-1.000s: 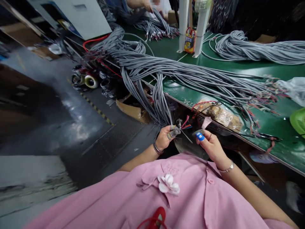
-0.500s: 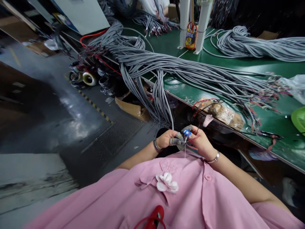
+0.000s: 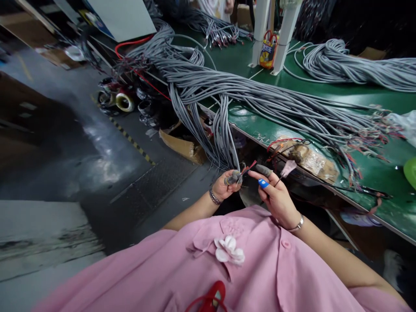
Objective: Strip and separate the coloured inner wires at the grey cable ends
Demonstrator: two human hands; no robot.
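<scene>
My left hand (image 3: 227, 183), with grey finger covers, is closed on the end of a grey cable (image 3: 238, 163). Thin red and dark wires (image 3: 249, 167) fan out from that end toward the right. Just across from them, my right hand (image 3: 276, 197) has its index finger stretched out by the wires and its thumb, in a blue cover, held apart. I cannot tell whether the index fingertip touches them. Another finger of this hand wears a grey cover. Grey cables (image 3: 224, 130) hang off the bench edge above my left hand.
A thick bundle of grey cables (image 3: 269, 93) with stripped ends lies along the green bench (image 3: 250, 113). A taped block (image 3: 312, 160) sits by the bench edge. White posts and a yellow-red packet (image 3: 268, 51) stand behind. Wire spools (image 3: 125, 102) and an open carton (image 3: 178, 145) are at left.
My right hand has drawn away to the right from my left, and its fingers have spread. The red wires now show at the cable end. The view has shifted slightly.
</scene>
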